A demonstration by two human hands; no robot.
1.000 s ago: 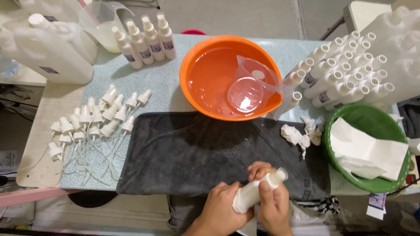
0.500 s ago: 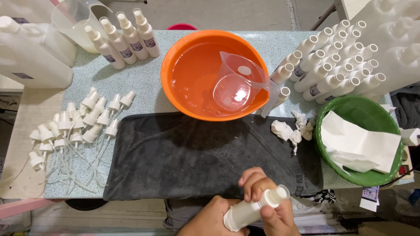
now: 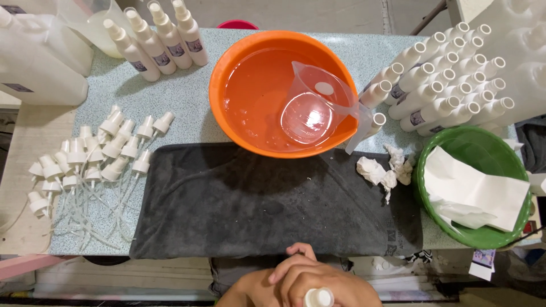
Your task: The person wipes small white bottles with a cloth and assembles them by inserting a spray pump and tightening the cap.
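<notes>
At the bottom edge, below the dark towel (image 3: pixel 273 204), I see both hands clasped together: left hand (image 3: pixel 250 290) and right hand (image 3: pixel 318 278) wrapped around a small white bottle (image 3: pixel 318 297), its open neck pointing up.

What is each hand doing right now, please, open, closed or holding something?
Left hand: mostly out of frame; its grip cannot be told.
Right hand: closed on the small white bottle at the frame's bottom edge.

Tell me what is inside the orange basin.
The orange basin holds clear liquid and a transparent measuring jug, tilted against the right rim. The basin floor under the jug shows through; nothing else visible.
</notes>
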